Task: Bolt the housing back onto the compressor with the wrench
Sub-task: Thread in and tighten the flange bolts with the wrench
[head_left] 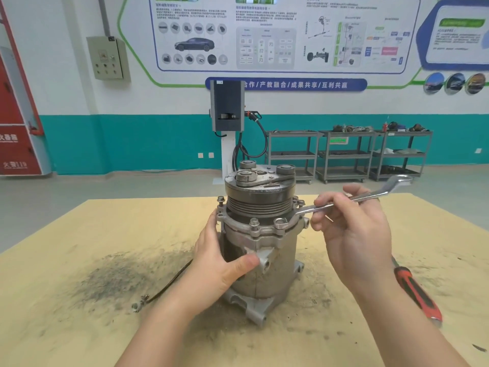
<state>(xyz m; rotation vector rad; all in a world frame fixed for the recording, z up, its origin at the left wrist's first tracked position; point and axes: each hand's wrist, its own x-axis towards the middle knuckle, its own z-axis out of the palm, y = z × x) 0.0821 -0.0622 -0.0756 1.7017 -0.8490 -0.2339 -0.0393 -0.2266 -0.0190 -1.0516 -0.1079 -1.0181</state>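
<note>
The grey metal compressor (275,263) stands upright in the middle of the table, its pulley on top and the flanged housing (239,225) below the pulley. My left hand (219,263) grips the compressor body from the left, thumb across the front. My right hand (352,229) holds the shaft of a silver ring wrench (370,196). The wrench's near ring sits over a bolt (281,223) on the flange's front right. Another bolt (254,223) stands at the flange front and one (220,200) at the left.
A red-and-black-handled screwdriver (416,291) lies on the table at the right. A thin black cable with a metal end (164,287) lies at the left. The tan tabletop (79,260) is smeared with dark grime. Tool carts stand along the far wall.
</note>
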